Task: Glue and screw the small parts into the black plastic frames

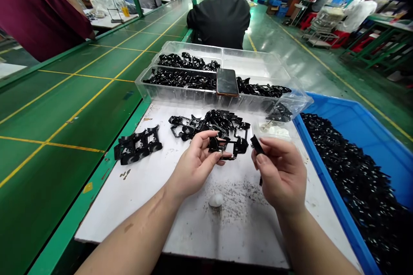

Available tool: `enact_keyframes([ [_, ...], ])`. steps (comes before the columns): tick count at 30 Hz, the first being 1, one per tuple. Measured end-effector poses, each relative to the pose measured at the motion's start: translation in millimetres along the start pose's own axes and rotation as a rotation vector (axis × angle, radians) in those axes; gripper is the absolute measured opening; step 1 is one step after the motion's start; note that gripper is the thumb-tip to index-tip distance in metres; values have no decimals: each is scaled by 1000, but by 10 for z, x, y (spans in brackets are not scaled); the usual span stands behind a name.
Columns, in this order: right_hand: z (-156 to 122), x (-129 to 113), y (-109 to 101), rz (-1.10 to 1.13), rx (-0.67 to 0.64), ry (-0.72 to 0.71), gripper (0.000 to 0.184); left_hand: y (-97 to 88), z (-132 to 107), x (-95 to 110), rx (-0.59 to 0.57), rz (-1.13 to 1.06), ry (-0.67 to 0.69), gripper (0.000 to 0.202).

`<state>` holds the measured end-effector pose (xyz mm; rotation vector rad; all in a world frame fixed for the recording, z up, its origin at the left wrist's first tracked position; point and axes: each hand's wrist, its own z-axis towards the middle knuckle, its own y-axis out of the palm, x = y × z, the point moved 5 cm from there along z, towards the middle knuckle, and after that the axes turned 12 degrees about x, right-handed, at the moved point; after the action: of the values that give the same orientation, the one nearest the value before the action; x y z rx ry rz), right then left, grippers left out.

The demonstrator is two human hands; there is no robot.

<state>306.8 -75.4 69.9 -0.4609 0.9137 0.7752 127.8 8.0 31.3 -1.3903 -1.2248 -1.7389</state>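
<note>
1. Black frame [240, 146] is up over the middle of the bench [129, 206], in front of the pile of black parts [222, 120] that lies toward the far edge. I can't tell if it brushes the pile.
2. Left hand [200, 159] has its thumb and fingers pinched on the frame's left end. The other end sticks out free.
3. Right hand [284, 176] has its thumb and fingers pinched on a small black piece [257, 145]. That piece is just beside the frame, with a gap between them.
4. From where I stand, the frame looks like hard plastic: light, stiff and shiny, so it may be a bit slippery. The thin bars could snap if bent. I'd hold it by the chunky round ends.
5. More black parts [138, 144] sit by the bench's left edge. A small white lump [215, 200] sits nearer the near edge.
6. Along the far edge is a clear tray [180, 93] of black parts, with a phone [226, 81] leaning on it. Beside the right edge is a blue bin [380, 137] with lots of black bits.
</note>
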Motion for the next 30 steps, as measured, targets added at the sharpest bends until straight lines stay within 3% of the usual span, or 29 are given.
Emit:
enact_keyframes([
  [3,10,-3,22,-4,-101,0,21,4,-2,5,-4,11,7,35],
  [8,11,4,55,-71,-147,-101,53,-2,15,19,13,14,3,35],
  [14,73,-108,46,-308,-93,-377,34,4,20,9,-8,27,6,36],
  [18,46,-67,46,-330,-115,-385,47,27,2,1,-34,25,-15,37],
  [21,25,18,4,-353,-40,-293,63,28,1,0,-38,39,-9,38],
  [24,42,50,9,-333,-43,-209,41,23,3,-8,-42,60,-2,40],
  [26,58,-3,58,-348,-105,-278,22,26,-1,-15,-57,64,-3,41],
  [30,49,-94,161,-394,-212,-456,19,41,-25,-22,-87,79,-4,43],
])
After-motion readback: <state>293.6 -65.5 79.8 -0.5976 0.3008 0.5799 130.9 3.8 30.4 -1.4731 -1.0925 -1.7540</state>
